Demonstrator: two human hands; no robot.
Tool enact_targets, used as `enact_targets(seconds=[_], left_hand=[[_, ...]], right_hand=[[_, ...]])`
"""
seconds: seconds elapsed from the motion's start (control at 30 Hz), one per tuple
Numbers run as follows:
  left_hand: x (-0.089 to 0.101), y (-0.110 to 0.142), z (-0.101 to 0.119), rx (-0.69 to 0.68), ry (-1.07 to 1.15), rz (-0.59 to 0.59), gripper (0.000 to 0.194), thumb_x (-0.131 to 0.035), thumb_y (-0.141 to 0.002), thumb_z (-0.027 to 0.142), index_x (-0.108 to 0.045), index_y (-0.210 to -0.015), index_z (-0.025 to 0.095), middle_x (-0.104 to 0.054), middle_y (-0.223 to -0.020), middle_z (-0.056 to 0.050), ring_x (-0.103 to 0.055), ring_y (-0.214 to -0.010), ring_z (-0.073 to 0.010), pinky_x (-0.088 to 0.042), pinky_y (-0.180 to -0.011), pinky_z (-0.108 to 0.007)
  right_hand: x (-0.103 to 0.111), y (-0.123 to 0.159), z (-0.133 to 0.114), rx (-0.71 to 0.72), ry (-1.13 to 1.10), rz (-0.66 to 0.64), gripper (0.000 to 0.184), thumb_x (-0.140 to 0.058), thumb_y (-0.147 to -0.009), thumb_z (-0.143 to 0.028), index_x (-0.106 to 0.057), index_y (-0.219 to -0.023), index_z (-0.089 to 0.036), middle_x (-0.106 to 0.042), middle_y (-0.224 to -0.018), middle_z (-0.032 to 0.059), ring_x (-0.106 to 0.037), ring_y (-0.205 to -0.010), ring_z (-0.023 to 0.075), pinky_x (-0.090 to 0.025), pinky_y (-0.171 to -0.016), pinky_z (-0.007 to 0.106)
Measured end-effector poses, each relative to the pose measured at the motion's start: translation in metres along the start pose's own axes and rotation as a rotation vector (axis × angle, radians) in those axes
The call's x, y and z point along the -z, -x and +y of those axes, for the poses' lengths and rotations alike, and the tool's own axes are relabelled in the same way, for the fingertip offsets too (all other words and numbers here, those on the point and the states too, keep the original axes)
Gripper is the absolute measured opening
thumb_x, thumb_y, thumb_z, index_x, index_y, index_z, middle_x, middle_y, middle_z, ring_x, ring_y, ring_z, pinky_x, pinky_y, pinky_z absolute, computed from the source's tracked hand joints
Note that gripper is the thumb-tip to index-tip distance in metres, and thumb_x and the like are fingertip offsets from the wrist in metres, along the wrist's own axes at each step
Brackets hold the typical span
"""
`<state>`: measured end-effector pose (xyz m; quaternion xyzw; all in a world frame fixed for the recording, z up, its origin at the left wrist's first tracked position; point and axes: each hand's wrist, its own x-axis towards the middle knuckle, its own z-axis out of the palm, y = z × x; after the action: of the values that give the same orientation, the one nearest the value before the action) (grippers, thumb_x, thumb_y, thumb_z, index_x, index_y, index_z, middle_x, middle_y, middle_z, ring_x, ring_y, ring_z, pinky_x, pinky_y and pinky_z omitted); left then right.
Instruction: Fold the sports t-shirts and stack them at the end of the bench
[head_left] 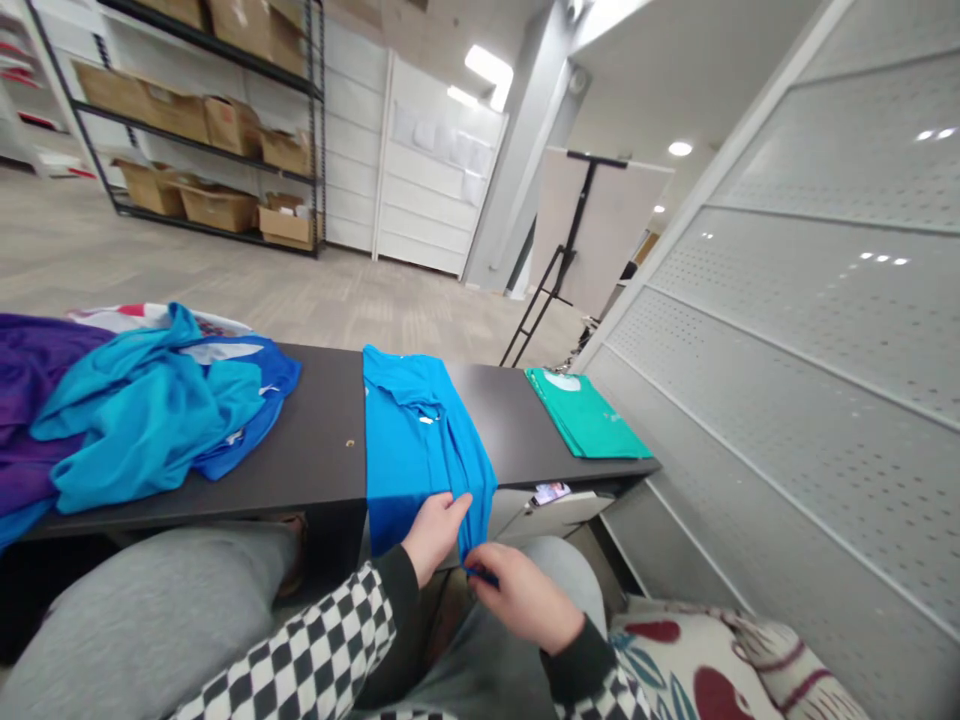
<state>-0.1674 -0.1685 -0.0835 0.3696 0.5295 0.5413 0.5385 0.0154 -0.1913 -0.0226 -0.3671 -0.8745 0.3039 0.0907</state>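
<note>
A bright blue T-shirt [409,455] lies across the dark bench top, its neckline with a small white label towards the far side. Its right side is folded inward, and the lower end hangs over the near edge. My left hand [437,535] is closed on the shirt near that edge, fingers partly hidden by the hand itself. To its right and lower, my right hand [521,592] pinches the hanging corner of the same shirt between thumb and fingers. A folded green garment [589,415] lies flat at the bench's right end.
Loose purple [37,400], turquoise [150,410] and blue clothes pile up on the bench's [322,430] left. A phone-like object [551,493] sits below the right edge. A perforated panel wall [787,330] closes off the right; shelving with cardboard boxes [217,205] stands behind.
</note>
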Motion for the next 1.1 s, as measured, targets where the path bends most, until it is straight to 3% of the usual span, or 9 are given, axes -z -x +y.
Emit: enact_targets(seconds=[0.13,0.23,0.33,0.5,0.63,0.73,0.87,1.0,1.1], left_hand=[[0.011,0.007,-0.002,-0.059,-0.103,0.093,0.07,-0.051,-0.091,0.091,-0.045,-0.069,0.025,-0.045,-0.063,0.003,-0.044,-0.066,-0.0165,-0.033,-0.064,-0.032],[0.022,0.014,-0.003,-0.147,-0.197,0.133,0.067,-0.047,-0.098,0.084,-0.043,-0.068,0.025,-0.041,-0.064,0.003,-0.039,-0.067,-0.0157,-0.027,-0.064,-0.033],[0.029,0.017,-0.007,-0.126,-0.242,0.116,0.066,-0.05,-0.097,0.082,-0.041,-0.066,0.025,-0.037,-0.062,0.004,-0.036,-0.065,-0.0156,-0.024,-0.064,-0.033],[0.03,0.009,-0.018,-0.027,-0.26,-0.021,0.056,-0.06,-0.092,0.074,-0.058,-0.072,0.022,-0.05,-0.066,0.001,-0.043,-0.069,-0.0177,-0.03,-0.066,-0.033],[0.029,0.006,-0.021,-0.002,-0.258,-0.025,0.051,-0.063,-0.094,0.066,-0.059,-0.07,0.022,-0.051,-0.064,0.001,-0.044,-0.066,-0.0175,-0.031,-0.065,-0.033],[0.028,0.007,-0.02,0.0,-0.246,-0.039,0.048,-0.066,-0.095,0.061,-0.064,-0.069,0.02,-0.054,-0.063,0.0,-0.048,-0.067,-0.0187,-0.034,-0.066,-0.034],[0.025,0.009,-0.019,0.079,-0.265,-0.077,0.041,-0.069,-0.094,0.051,-0.066,-0.067,0.02,-0.058,-0.062,-0.002,-0.055,-0.067,-0.0211,-0.039,-0.068,-0.035],[0.031,0.011,-0.026,0.123,-0.51,-0.101,0.018,-0.072,-0.09,0.035,-0.08,-0.09,0.018,-0.08,-0.092,-0.013,-0.074,-0.089,-0.031,-0.051,-0.078,-0.038],[0.044,0.011,-0.036,0.132,-0.72,-0.156,0.022,-0.08,-0.082,0.028,-0.084,-0.1,0.016,-0.083,-0.114,-0.023,-0.078,-0.109,-0.0428,-0.057,-0.092,-0.046]], right_hand=[[0.041,-0.014,-0.007,-0.002,0.028,-0.111,0.013,-0.07,-0.102,-0.033,-0.082,-0.102,-0.028,-0.083,-0.096,0.0019,-0.076,-0.085,0.0233,-0.053,-0.076,0.032],[0.077,-0.05,-0.017,0.031,0.077,0.034,0.027,-0.061,-0.109,-0.04,-0.082,-0.099,-0.025,-0.08,-0.086,0.0018,-0.072,-0.078,0.0212,-0.048,-0.072,0.032],[0.097,-0.111,-0.029,0.029,0.145,0.242,0.031,-0.058,-0.111,-0.042,-0.08,-0.103,-0.022,-0.078,-0.082,0.0026,-0.069,-0.075,0.0208,-0.046,-0.071,0.032],[0.09,-0.221,-0.044,-0.089,0.366,0.263,0.022,-0.064,-0.109,-0.033,-0.079,-0.118,-0.02,-0.084,-0.108,0.0116,-0.077,-0.097,0.0242,-0.05,-0.083,0.031],[0.082,-0.271,-0.049,-0.142,0.463,0.206,0.012,-0.07,-0.101,-0.021,-0.08,-0.106,-0.016,-0.083,-0.107,0.0177,-0.077,-0.098,0.0279,-0.051,-0.085,0.032],[0.083,-0.288,-0.051,-0.147,0.492,0.211,0.014,-0.065,-0.099,-0.015,-0.079,-0.097,-0.015,-0.082,-0.102,0.0182,-0.076,-0.095,0.0279,-0.05,-0.084,0.033],[0.082,-0.301,-0.056,-0.104,0.474,0.208,0.018,-0.062,-0.104,-0.021,-0.079,-0.106,-0.014,-0.082,-0.11,0.0171,-0.074,-0.1,0.0258,-0.05,-0.085,0.032],[0.073,-0.308,-0.06,-0.06,0.409,0.09,0.013,-0.069,-0.103,-0.024,-0.081,-0.099,-0.019,-0.084,-0.103,0.0083,-0.074,-0.093,0.0201,-0.05,-0.082,0.027],[0.069,-0.308,-0.058,-0.065,0.385,0.064,0.017,-0.07,-0.105,-0.029,-0.081,-0.098,-0.019,-0.084,-0.1,0.0078,-0.075,-0.091,0.0208,-0.05,-0.081,0.027]])
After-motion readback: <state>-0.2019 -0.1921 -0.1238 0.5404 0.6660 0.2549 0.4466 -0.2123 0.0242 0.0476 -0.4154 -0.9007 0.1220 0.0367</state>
